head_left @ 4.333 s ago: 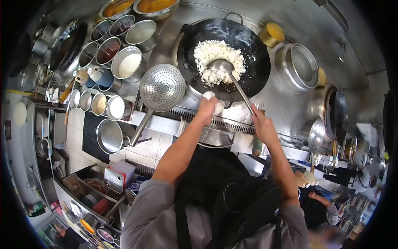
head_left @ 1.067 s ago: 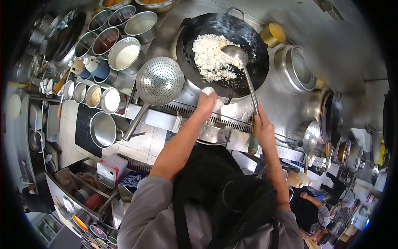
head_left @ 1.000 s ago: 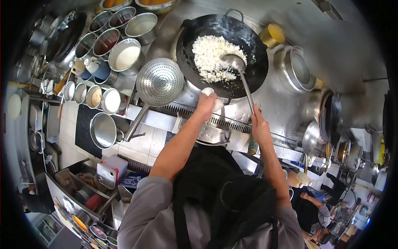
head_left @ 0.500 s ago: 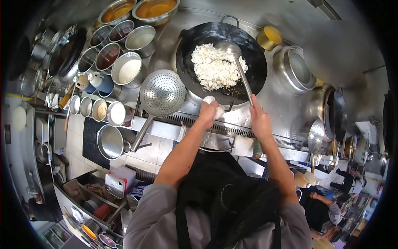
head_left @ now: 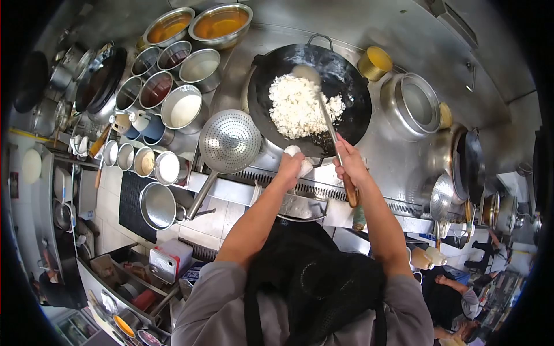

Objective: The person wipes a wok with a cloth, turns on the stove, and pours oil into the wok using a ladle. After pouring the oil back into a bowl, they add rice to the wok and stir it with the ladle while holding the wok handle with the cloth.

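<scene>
Holding the ladle, our right grip is closed around its handle just above the wooden end. The ladle's long axis runs from that grip away from us and slightly left, with the bowl end over the far edge of the rice in the wok. Our left grip, just left of the right one, is closed on a white cloth at the wok's near rim. A perforated skimmer lies close on its left. Right of the right grip, a stretch of steel surface lies before a steel pot.
</scene>
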Tool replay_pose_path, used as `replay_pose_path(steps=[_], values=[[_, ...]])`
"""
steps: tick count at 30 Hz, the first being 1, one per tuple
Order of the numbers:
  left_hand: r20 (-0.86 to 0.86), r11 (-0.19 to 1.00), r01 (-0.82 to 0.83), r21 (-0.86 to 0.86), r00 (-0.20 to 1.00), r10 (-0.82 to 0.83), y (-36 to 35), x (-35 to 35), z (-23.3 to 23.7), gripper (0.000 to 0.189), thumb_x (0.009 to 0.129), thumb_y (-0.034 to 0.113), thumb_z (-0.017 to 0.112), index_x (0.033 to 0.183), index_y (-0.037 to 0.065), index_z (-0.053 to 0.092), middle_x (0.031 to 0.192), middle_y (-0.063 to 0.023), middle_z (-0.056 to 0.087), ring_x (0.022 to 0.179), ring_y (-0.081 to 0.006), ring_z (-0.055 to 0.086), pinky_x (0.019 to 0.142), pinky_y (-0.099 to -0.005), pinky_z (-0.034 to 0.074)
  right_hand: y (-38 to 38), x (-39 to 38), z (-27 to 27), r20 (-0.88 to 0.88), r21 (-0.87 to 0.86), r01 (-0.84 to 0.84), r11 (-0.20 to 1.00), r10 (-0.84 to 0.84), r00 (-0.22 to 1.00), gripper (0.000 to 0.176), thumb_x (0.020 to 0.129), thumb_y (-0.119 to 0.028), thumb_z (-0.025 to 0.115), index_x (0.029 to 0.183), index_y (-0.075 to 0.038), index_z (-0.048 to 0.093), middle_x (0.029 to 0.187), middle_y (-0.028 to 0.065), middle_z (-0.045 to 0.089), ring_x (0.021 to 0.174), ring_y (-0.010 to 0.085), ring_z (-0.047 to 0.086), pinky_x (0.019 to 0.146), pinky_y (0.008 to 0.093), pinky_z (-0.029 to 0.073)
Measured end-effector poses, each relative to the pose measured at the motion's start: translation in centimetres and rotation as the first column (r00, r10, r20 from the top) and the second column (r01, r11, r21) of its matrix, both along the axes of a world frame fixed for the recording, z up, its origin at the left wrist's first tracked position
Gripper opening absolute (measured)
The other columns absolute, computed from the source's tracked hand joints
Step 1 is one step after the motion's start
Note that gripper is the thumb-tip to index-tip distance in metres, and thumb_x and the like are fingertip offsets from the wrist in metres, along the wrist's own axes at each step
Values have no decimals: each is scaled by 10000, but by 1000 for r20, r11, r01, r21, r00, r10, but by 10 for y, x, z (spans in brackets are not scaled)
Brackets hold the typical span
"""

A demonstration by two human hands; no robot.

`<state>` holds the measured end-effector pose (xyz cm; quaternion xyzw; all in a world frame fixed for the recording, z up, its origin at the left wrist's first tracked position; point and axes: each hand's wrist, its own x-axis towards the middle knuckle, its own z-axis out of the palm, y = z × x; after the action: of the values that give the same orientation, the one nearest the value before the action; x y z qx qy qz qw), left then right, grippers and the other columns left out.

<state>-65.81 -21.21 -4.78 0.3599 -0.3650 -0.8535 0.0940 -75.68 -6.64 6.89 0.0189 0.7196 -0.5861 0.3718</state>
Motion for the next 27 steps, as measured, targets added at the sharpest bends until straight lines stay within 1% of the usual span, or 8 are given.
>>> replay_pose_path(steps=[4, 6, 7, 10, 11, 20, 22, 27], values=[[-14, 999, -32, -7, 999, 31, 0, 3, 8, 174, 877, 20, 501, 1040, -17, 546, 939, -136, 633, 799, -233, 664, 655, -362, 553, 21, 22, 18, -23, 15, -260, 965, 261, 965, 466, 1034, -305, 482, 1488, -219, 418, 615, 55, 504, 456, 127, 468, 428, 315, 425], [-32, 999, -40, -5, 999, 40, 2, 6, 5, 166, 877, 22, 504, 1030, -24, 548, 937, -137, 633, 794, -231, 664, 653, -361, 553, 26, 45, -1, -631, 439, -171, 882, 438, 640, 461, 1021, -232, 507, 1473, -177, 436, 697, 157, 599, 525, 179, 557, 543, 376, 498], [-39, 999, -42, 12, 998, 43, 2, 6, 7, 164, 875, 22, 508, 1026, -33, 546, 935, -137, 631, 791, -232, 665, 652, -363, 554, 27, 45, -13, -700, 467, -184, 865, 489, 520, 448, 1012, -234, 513, 1451, -170, 447, 787, 314, 622, 608, 396, 632, 629, 465, 501], [-12, 1000, -13, -7, 1000, 13, 0, 3, 3, 178, 873, 23, 523, 1036, -48, 531, 915, -140, 622, 781, -249, 666, 634, -368, 557, 40, 31, -9, -714, 431, -315, 845, 533, 454, 457, 1002, -228, 528, 1450, -179, 450, 800, 289, 644, 692, 446, 644, 634, 495, 493], [-18, 1000, -20, -11, 1000, 20, -1, 4, 2, 195, 874, 29, 528, 1054, -46, 519, 920, -143, 620, 778, -252, 664, 630, -372, 558, 39, 37, 22, -565, 473, -309, 825, 553, 612, 441, 997, -224, 537, 1429, -156, 477, 842, 285, 651, 743, 448, 655, 665, 509, 496], [53, 997, -74, 28, 996, 72, 1, 5, 15, 364, 887, 71, 567, 1186, -67, 411, 1002, -175, 588, 844, -278, 648, 654, -404, 575, 54, 68, 40, -491, 456, -309, 835, 525, 695, 420, 990, -199, 555, 1403, -135, 516, 1014, 286, 657, 871, 441, 663, 741, 451, 523], [85, 998, -64, 11, 994, 63, -3, 2, 15, 397, 897, 76, 573, 1215, -65, 380, 1039, -184, 588, 862, -280, 653, 688, -403, 580, 69, 81, 28, -734, 415, -191, 889, 452, 508, 385, 994, -198, 547, 1370, -117, 546, 1039, 280, 657, 853, 420, 676, 741, 419, 523], [-37, 980, -84, 182, 995, 92, -1, 16, 38, 357, 919, 78, 587, 1212, -46, 424, 1092, -176, 592, 925, -273, 658, 782, -415, 573, 58, 66, 69, -353, 572, -330, 751, 588, 728, 406, 985, -197, 559, 1389, -167, 540, 1026, 272, 664, 867, 419, 679, 756, 433, 529]])
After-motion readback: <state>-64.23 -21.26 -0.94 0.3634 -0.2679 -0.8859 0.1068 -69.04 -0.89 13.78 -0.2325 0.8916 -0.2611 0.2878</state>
